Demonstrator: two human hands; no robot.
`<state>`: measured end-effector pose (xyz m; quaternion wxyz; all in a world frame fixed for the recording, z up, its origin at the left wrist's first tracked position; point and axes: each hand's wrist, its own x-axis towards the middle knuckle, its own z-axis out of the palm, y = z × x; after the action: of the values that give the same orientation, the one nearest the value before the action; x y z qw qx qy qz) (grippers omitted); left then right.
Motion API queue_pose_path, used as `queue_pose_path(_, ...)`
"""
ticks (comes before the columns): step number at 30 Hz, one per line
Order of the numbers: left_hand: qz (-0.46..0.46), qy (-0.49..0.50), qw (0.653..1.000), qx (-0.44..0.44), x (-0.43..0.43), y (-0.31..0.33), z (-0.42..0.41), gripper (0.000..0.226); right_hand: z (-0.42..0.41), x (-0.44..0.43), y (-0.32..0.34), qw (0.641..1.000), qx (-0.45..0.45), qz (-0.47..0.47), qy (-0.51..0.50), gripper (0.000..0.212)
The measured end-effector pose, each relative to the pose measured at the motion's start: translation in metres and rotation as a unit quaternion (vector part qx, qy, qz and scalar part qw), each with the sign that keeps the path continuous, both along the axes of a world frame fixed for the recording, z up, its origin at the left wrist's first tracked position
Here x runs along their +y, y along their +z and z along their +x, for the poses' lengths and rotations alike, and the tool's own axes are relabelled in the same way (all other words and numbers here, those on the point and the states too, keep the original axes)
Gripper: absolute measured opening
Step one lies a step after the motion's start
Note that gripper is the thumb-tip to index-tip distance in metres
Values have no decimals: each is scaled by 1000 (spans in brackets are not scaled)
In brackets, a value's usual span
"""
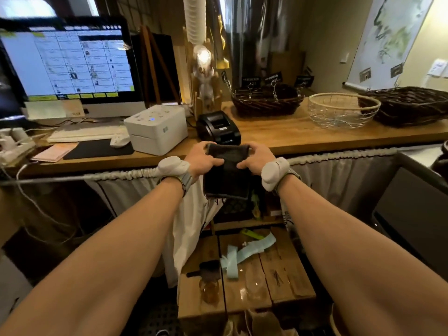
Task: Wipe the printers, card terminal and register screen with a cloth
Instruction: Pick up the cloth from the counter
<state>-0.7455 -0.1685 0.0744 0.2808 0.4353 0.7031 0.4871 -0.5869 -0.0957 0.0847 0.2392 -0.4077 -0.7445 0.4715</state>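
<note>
Two hands are gripping a dark cloth by its upper corners, left hand and right hand both curled round it. The cloth is hanging at the bench edge. A black printer is sitting at its 12 o'clock, a white printer and the register screen at 10 o'clock.

Dim warm interior, bright glowing register screen slightly blown out, window glare top left, lit bulb flaring, deep shadow under the worktop, soft overall blur, wide-angle bending at edges
</note>
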Motion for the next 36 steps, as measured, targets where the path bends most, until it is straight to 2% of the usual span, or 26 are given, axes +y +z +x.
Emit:
queue_pose_path(3, -14, -6, 997, 69, 45, -8, -55, 63, -47, 35, -4, 998, 37, -10, -48, 66)
queue_pose_path(6, -45, -7, 991, 129, 94, -9, -109, 56, -96, 72, 0, 993, 37, -12, -109, 54)
queue_pose_path(11, -49, -58, 993, 92, 167, 22, -183, 33, -170, 124, 32, 980, 35, 19, -197, 25)
queue_pose_path(15, -33, -142, 984, 105, 201, 60, -215, 17, -204, 148, 61, 973, 42, 25, -224, 11)
queue_pose_path(17, -72, -213, 972, 69, 214, 73, -225, 30, -207, 158, 68, 979, 5, -13, -204, 18)
queue_pose_path(20, -117, -281, 938, 163, 228, 81, -230, 53, -208, 167, 69, 981, -78, -13, -177, 44)
queue_pose_path(23, -88, -261, 926, 258, 235, 81, -224, 40, -212, 170, 68, 979, -94, 5, -180, 45)
queue_pose_path(28, -108, -262, 913, 293, 239, 77, -231, 13, -213, 177, 64, 975, -92, -16, -200, 17)
queue_pose_path(30, -123, -281, 913, 268, 241, 75, -234, 20, -214, 183, 65, 972, -92, -41, -212, 12)
queue_pose_path(32, -133, -294, 918, 230, 246, 72, -239, 27, -219, 189, 63, 969, -88, -69, -219, 18)
queue_pose_path(36, -121, -298, 933, 163, 266, 70, -242, 23, -230, 208, 65, 962, 8, -124, -242, 45)
